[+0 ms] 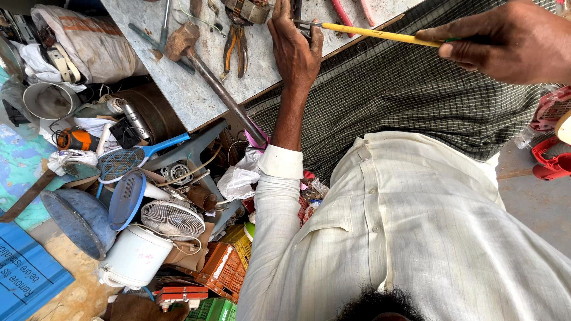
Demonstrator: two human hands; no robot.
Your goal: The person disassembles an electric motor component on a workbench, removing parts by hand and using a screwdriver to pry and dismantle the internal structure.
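Two hands are busy at the grey bench (190,89), and the work sits close to its near edge, where the top meets a checked cloth (404,101) hanging below it. The left hand (294,50) lies on the bench with its fingers curled together around a small dark metal part (304,28), pinning it against the surface; most of the part is hidden under the fingers, so I cannot tell what it is. The right hand (505,41) hovers off the bench, out past that edge, with its fingers clamped on the end of a long yellow screwdriver (380,34), whose metal tip reaches across to touch the part just beside the left thumb. To my eye the step in hand is setting the tip into the part while the other hand steadies it. The next move would call for the left grip to stay firm and the shaft to stay in line, since a slip would drive the tip towards those fingers. Further along the bench lie a rusty hammer (208,71) with its handle overhanging the edge, and pliers (235,50). On the floor beside the bench a small white fan (172,219) sits among the clutter.
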